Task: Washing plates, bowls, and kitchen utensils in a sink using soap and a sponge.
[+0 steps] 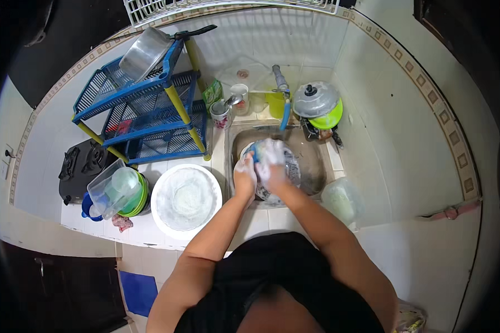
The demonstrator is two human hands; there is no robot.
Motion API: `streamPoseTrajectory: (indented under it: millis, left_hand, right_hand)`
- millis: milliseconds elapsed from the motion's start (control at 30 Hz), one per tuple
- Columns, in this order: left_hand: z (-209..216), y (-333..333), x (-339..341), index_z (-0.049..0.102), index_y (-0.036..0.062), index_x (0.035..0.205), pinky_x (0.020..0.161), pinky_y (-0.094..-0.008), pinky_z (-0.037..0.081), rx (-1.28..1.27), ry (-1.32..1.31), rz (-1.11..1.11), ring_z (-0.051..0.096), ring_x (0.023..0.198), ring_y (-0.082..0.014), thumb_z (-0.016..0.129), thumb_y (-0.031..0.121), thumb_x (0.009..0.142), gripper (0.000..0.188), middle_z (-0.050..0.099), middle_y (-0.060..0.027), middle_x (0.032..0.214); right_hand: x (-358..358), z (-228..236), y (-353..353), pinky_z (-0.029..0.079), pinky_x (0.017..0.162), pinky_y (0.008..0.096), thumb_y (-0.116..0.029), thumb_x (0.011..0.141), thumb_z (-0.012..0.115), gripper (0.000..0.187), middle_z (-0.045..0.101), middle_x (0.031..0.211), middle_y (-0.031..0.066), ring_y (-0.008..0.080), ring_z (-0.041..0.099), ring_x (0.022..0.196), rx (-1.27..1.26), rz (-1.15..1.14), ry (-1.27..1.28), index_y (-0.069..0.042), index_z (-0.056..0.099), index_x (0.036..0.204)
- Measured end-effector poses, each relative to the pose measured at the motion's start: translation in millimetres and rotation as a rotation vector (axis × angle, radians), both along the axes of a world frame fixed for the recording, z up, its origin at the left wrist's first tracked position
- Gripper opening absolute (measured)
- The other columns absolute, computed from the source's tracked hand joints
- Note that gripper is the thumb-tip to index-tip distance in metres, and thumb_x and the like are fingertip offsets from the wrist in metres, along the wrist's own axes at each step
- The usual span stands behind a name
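Both my hands are over the metal sink (319,150), thick with white suds. My left hand (245,176) is closed at the left edge of a foamy blue item (253,150), whose kind the suds hide. Against it from the right presses my right hand (272,166), smeared by motion, so its fingers and anything in them cannot be made out. Beneath them in the basin lies a round white dish with dark markings (292,169), partly covered by my hands. A tap with a blue hose end (285,114) hangs above the sink's far side.
Left of the sink stands a wide white basin (186,197), with a blue rack (166,139) behind it holding a pot (144,54). Cups (220,115) stand behind the sink's left corner. A lidded pot (316,100) and a clear tub (340,201) flank its right side.
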State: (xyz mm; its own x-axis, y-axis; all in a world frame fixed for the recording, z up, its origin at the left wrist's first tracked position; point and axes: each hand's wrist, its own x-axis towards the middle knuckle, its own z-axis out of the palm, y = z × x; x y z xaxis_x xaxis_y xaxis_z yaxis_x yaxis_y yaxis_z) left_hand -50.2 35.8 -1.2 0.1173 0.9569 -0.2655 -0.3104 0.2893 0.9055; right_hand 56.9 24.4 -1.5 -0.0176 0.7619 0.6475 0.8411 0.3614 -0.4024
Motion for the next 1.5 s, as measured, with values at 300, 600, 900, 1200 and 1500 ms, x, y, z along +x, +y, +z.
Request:
streamPoseTrajectory:
  millis: [300, 600, 900, 1200, 1500]
  left_hand:
    - [26.0, -1.8, -6.0, 0.055, 0.0050, 0.109, 0.042, -0.0296, 0.047, 0.018, 0.011, 0.001, 0.055, 0.052, -0.0184, 0.039, 0.031, 0.094, 0.034, 0.058, -0.0095, 0.079]
    - [6.2, 15.0, -5.3, 0.057, 0.0003, 0.109, 0.074, -0.0298, 0.047, 0.297, 0.163, 0.081, 0.057, 0.085, -0.0182, 0.040, 0.034, 0.094, 0.041, 0.059, -0.0101, 0.101]
    - [10.0, 12.4, 5.4, 0.058, 0.0027, 0.109, 0.063, -0.0278, 0.047, 0.112, 0.068, -0.026, 0.057, 0.068, -0.0172, 0.043, 0.034, 0.093, 0.038, 0.061, -0.0105, 0.087]
    - [31.1, 9.0, -9.5, 0.058, 0.0008, 0.110, 0.071, -0.0267, 0.045, 0.200, 0.258, -0.054, 0.055, 0.082, -0.0145, 0.042, 0.037, 0.093, 0.043, 0.060, -0.0093, 0.098]
    - [9.9, 15.8, -7.7, 0.058, -0.0022, 0.110, 0.087, -0.0271, 0.039, 0.126, 0.130, 0.054, 0.054, 0.094, -0.0169, 0.044, 0.031, 0.093, 0.039, 0.060, -0.0094, 0.104]
  right_hand:
    - [61.6, 2.4, -12.4, 0.034, 0.098, 0.0443, -0.003, 0.074, 0.055, 0.030, 0.048, 0.118, 0.0205, 0.0410, 0.044, 0.112, -0.177, 0.136, -0.320, 0.003, 0.058, 0.103]
    - [28.4, -17.9, -19.9, 0.033, 0.099, 0.0480, -0.006, 0.073, 0.056, 0.018, 0.051, 0.117, 0.0232, 0.0373, 0.047, 0.110, -0.043, 0.579, -0.072, 0.001, 0.059, 0.089]
    - [29.4, -9.7, 7.6, 0.042, 0.079, 0.0442, -0.013, 0.071, 0.057, 0.015, 0.060, 0.090, 0.0161, 0.0357, 0.054, 0.087, 0.216, -0.097, -0.072, -0.004, 0.062, 0.082]
    - [87.4, -10.1, -21.0, 0.041, 0.084, 0.0424, -0.013, 0.069, 0.062, 0.013, 0.060, 0.094, 0.0141, 0.0321, 0.055, 0.093, -0.132, 0.295, -0.119, -0.006, 0.062, 0.080]
    - [1.4, -0.8, -27.9, 0.041, 0.086, 0.0455, -0.011, 0.070, 0.061, 0.022, 0.056, 0.103, 0.0165, 0.0345, 0.053, 0.096, 0.095, 0.421, 0.093, -0.002, 0.060, 0.091]
